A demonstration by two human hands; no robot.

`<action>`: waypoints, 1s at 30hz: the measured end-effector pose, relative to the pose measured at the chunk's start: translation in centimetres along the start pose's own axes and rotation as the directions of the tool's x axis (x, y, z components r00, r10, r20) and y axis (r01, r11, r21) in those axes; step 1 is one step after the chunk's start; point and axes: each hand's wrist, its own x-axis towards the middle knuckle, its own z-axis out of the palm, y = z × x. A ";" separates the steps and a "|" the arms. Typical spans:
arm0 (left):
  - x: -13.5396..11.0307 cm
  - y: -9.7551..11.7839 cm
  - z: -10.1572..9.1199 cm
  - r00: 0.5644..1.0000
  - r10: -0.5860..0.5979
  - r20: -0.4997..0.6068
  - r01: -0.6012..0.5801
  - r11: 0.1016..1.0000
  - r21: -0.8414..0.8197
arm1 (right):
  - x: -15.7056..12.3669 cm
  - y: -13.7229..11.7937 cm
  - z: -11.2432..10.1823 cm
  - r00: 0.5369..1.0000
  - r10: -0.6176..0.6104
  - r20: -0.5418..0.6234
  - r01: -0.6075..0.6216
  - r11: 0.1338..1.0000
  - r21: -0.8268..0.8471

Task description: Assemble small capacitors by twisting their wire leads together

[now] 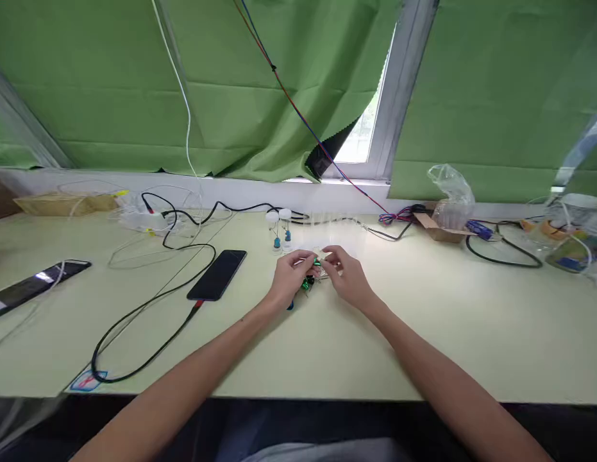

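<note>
A small shiny green piece (317,262) sits between my two hands; its exact kind is too small to make out. My left hand (294,274) is closed on it, thumb against fingers, from the left. From the right, my right hand (345,273) pinches at the same piece, fingers bent. On the table just under the hands lie more small green parts (306,283), partly covered by my left hand. A bit of something blue (290,306) shows beside my left wrist. Behind my left hand stand two clear vials (273,231) with white caps and blue items inside.
A black phone (217,274) with a black cable (129,314) lies left of my hands. Another dark device (36,285) is at far left. A small cardboard box (440,229) with a plastic bag stands back right. Green curtains (279,109) hang behind the table (471,333).
</note>
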 end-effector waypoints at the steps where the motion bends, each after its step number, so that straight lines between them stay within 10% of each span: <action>1: 0.0 0.0 0.0 1.000 -0.001 0.000 0.001 1.000 -0.004 | 0.0 0.0 -0.1 1.000 0.011 0.006 -0.011 1.000 0.004; 30: -0.1 -0.1 -0.2 0.997 0.024 0.069 -0.024 1.000 0.004 | 0.0 -0.3 -0.2 0.996 0.087 0.032 -0.087 0.996 0.024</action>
